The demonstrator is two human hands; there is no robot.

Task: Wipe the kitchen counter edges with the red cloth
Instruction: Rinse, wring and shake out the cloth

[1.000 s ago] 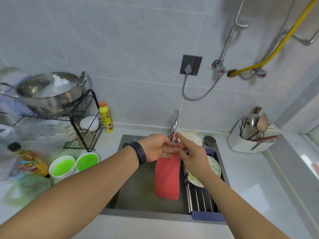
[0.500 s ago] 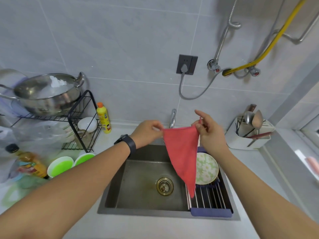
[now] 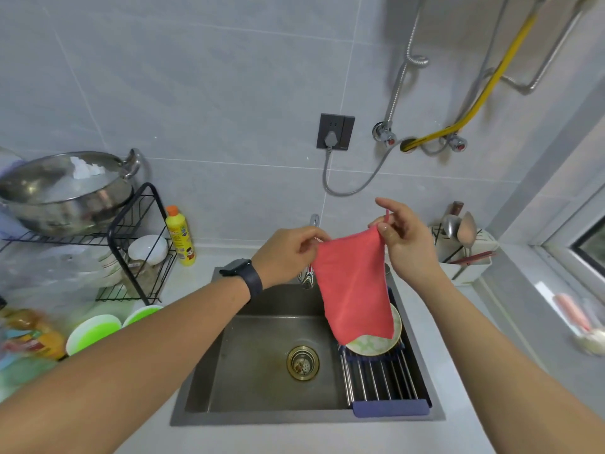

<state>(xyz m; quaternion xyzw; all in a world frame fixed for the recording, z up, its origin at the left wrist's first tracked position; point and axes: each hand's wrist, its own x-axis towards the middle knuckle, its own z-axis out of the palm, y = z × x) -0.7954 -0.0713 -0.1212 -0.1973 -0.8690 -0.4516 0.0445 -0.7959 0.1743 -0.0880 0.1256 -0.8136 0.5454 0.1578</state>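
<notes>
In the head view, the red cloth (image 3: 355, 286) is held up in the air above the sink (image 3: 262, 365), spread between two hands. Its upper left corner is pinched between thumb and fingers of the left hand (image 3: 288, 253), which is closed on the fabric; a dark watch (image 3: 244, 278) is worn on that wrist. The upper right corner is pinched by the right hand (image 3: 404, 239), thumb and forefinger closed on the cloth, while the other fingers are fanned out above. A small red loop (image 3: 387, 217) is seen sticking up from that corner beside the fingers. The cloth hangs down loosely, and its lower edge is seen in front of a green patterned plate (image 3: 376, 345), which lies on a roll-up drying rack (image 3: 379, 381) laid across the right side of the sink. Whether cloth and plate touch cannot be told. The faucet (image 3: 311, 250) is partly hidden behind the left hand and the cloth. A brass drain strainer (image 3: 302, 362) is set in the sink floor.

On the pale counter (image 3: 458, 371), nothing is touched by the cloth. To the left, a yellow bottle (image 3: 180, 237) stands against the wall beside a black wire rack (image 3: 137, 244), on which a steel pot (image 3: 65, 191) rests. Two green bowls (image 3: 98, 329) sit near the left forearm. To the right, a white utensil holder (image 3: 465, 253) with spoons is placed near the wall.
</notes>
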